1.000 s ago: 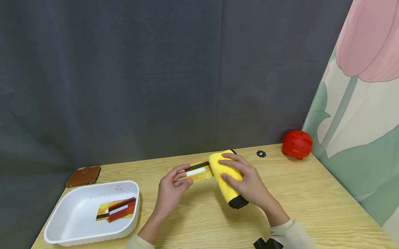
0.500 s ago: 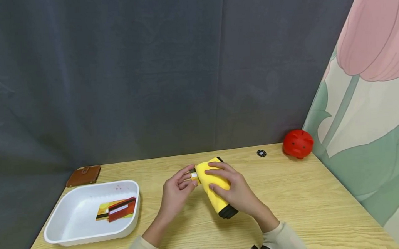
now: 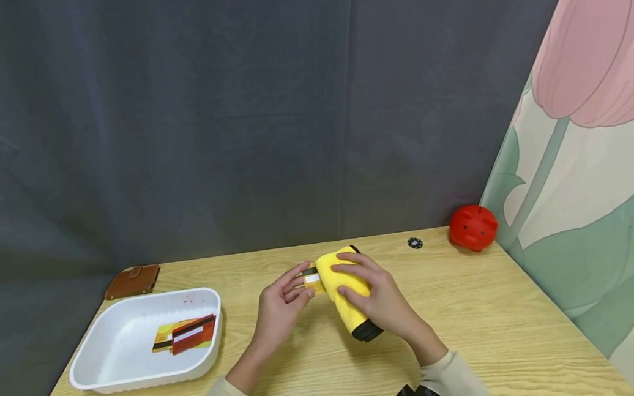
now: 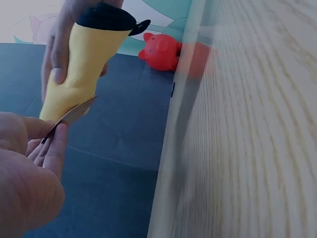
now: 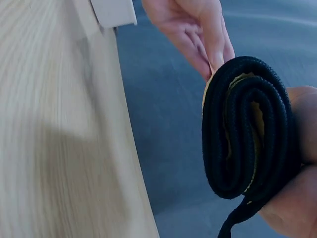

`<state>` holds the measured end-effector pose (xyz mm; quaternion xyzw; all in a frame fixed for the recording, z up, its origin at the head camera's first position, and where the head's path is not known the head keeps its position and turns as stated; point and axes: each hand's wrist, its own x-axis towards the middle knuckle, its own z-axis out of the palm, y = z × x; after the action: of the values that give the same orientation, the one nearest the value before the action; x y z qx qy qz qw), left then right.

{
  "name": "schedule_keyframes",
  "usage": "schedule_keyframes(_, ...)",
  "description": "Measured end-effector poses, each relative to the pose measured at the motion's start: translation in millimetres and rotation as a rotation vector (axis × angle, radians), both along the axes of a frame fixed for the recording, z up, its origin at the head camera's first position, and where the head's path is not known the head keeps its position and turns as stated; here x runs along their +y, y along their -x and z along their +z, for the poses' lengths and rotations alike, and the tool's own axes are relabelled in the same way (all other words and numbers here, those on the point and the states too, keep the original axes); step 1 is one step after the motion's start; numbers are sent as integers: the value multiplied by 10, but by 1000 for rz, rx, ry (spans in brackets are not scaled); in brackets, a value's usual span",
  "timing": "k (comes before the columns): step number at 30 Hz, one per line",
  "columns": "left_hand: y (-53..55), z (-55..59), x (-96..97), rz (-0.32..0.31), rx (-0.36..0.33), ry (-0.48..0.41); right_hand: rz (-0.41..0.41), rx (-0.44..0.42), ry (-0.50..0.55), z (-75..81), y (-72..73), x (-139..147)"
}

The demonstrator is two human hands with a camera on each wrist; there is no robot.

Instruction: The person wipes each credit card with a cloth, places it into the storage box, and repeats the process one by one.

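My left hand (image 3: 279, 308) pinches the near end of a yellow bank card (image 3: 313, 280) with a black stripe and white strip. My right hand (image 3: 381, 298) grips a folded yellow cloth (image 3: 348, 311) with black edging, its fingers spread over the top. The cloth covers the right part of the card. In the left wrist view, the card (image 4: 75, 114) shows edge-on against the cloth (image 4: 96, 57), between thumb and fingers. The right wrist view looks at the cloth's black-edged end (image 5: 247, 129), which is folded in several layers.
A white tray (image 3: 95, 380) at the left contains several cards, with a red card (image 3: 194, 334) on top. Behind it lies a brown wallet (image 3: 132, 281). A black poker chip (image 3: 415, 243) and a red piggy bank (image 3: 472, 228) sit at the back right of the wooden table (image 3: 497, 320).
My right hand has moved the cloth left across the card, hiding more of it, then slid slightly back right, baring a bit more. My left hand keeps pinching the card, almost in place.
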<state>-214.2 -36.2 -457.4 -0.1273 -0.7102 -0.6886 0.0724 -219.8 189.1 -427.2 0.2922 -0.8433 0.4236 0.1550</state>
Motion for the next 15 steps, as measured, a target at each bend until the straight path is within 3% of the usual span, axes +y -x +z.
schedule_keyframes(15,5,47,-51,-20,-18,-16,-186,-42,73,136,166,462)
